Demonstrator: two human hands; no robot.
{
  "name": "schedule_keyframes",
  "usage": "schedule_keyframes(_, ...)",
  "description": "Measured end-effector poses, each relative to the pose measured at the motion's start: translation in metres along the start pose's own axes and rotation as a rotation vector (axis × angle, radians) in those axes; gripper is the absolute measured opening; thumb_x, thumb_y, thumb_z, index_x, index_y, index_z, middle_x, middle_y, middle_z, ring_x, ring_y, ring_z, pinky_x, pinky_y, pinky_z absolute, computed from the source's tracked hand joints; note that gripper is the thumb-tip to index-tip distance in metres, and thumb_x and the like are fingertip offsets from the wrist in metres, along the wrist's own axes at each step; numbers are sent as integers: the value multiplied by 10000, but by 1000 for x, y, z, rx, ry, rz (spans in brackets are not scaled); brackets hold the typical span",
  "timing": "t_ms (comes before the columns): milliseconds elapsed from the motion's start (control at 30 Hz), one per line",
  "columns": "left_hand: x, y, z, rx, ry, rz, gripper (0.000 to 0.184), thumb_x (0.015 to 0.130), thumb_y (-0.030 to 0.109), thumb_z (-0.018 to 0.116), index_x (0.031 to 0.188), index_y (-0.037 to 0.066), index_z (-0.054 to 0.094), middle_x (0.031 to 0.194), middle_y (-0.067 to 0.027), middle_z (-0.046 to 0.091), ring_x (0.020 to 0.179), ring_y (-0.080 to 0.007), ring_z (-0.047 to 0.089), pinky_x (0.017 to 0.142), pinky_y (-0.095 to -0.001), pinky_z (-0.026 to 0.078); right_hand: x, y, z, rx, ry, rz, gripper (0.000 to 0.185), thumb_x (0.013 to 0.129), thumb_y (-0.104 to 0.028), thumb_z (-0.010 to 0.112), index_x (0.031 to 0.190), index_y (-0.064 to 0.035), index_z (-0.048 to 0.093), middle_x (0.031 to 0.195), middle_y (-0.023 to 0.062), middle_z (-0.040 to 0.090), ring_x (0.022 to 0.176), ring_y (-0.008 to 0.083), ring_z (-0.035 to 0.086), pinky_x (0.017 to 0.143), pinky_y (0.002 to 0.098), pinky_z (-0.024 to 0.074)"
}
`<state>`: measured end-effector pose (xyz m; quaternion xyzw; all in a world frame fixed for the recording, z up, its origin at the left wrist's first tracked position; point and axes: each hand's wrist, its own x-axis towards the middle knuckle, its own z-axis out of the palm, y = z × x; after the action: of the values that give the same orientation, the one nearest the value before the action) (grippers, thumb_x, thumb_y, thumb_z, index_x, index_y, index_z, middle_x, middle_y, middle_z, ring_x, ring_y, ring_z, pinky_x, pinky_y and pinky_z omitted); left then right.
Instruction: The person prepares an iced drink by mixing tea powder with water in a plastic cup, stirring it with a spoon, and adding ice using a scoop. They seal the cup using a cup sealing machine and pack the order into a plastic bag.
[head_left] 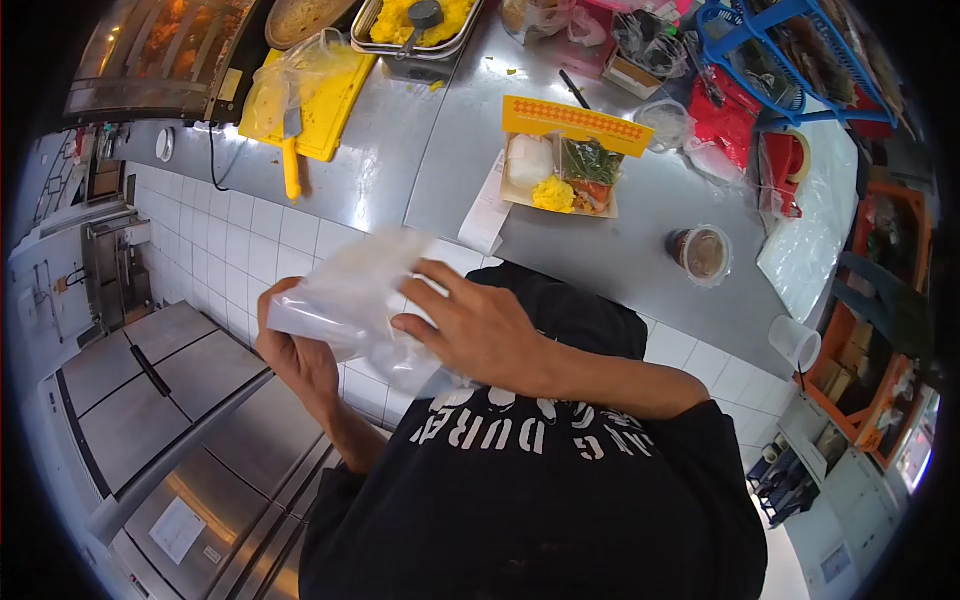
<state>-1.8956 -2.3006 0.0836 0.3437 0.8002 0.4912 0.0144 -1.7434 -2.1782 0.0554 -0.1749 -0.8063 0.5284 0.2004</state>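
Observation:
A translucent plastic bag [345, 300] is held up in front of my chest, its upper part blurred. My left hand [298, 350] grips the bag's left side, with the fingers partly hidden behind the plastic. On the opposite side, my right hand [475, 325] pinches the bag between thumb and fingers. Beyond them, on the steel counter, sits an open yellow food box [580, 130] containing a white wrapped portion, yellow food and a green packet. A paper receipt [487, 210] lies partly over the counter edge beside the box.
To the right stands a lidded cup [703, 254] of brown drink near the counter edge [640, 285]. A yellow-handled knife [291, 160] rests on a yellow cutting board [335, 120]. Behind is a metal tray [455, 45] of yellow food; blue baskets [770, 100] occupy the far right.

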Motion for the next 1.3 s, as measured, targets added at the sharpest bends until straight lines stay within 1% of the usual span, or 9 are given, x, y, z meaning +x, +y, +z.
schedule_keyframes(300,-27,-24,-54,367,2,-142,167,979,83,463,941,-34,576,810,-46,590,725,-92,522,678,-218,426,-3,29,0,-26,-603,228,451,939,-433,492,1171,-56,575,953,208,643,849,352,642,745,447,522)
schedule_keyframes(433,-39,-17,-46,357,-26,-144,167,935,53,477,869,-20,612,632,-27,538,574,-78,471,545,-216,386,-1,22,11,175,-547,-152,591,945,-526,402,1209,-23,565,1019,201,621,921,365,615,806,443,493)
schedule_keyframes(633,-40,-15,-53,308,-135,-123,150,910,68,497,859,-1,621,579,-10,498,566,-74,468,532,-217,360,11,6,26,490,-436,80,206,793,-102,663,885,70,597,819,255,610,768,388,614,662,415,462)
schedule_keyframes(833,-32,-20,-30,329,22,-220,121,860,61,616,956,-12,617,728,-47,563,658,-97,518,609,-239,418,14,19,31,367,-447,246,192,812,-103,680,905,52,619,739,164,620,586,185,575,562,323,444)
schedule_keyframes(900,-28,-12,-15,440,328,25,284,802,9,671,1071,-10,581,877,-74,591,783,-116,537,724,-267,435,14,30,39,556,-162,236,146,806,-86,678,894,24,639,714,119,639,589,115,569,542,304,456)
schedule_keyframes(933,-37,-14,-18,362,312,-87,376,773,-13,695,1118,-8,546,940,-78,598,863,-132,540,808,-287,426,16,33,38,556,-123,271,188,787,-118,670,907,23,637,724,190,632,663,249,658,608,362,484)
schedule_keyframes(1067,-63,-4,-13,71,278,-213,316,784,-2,686,1073,-23,560,934,-75,607,855,-140,554,802,-289,441,21,36,31,543,10,354,249,747,-100,668,969,10,647,759,145,669,696,251,667,656,322,513)
schedule_keyframes(1167,-52,8,0,-37,-363,-394,256,827,52,678,1041,-45,578,965,-91,616,881,-154,567,791,-286,454,24,39,42,711,-98,363,251,753,-97,660,976,18,646,776,138,675,727,214,666,683,308,510)
schedule_keyframes(1300,-48,9,22,-274,-145,-387,359,815,64,713,1119,-40,552,1008,-100,619,905,-151,574,831,-296,457,31,40,46,766,-108,194,231,757,-72,659,965,29,643,775,109,667,731,161,634,684,289,498)
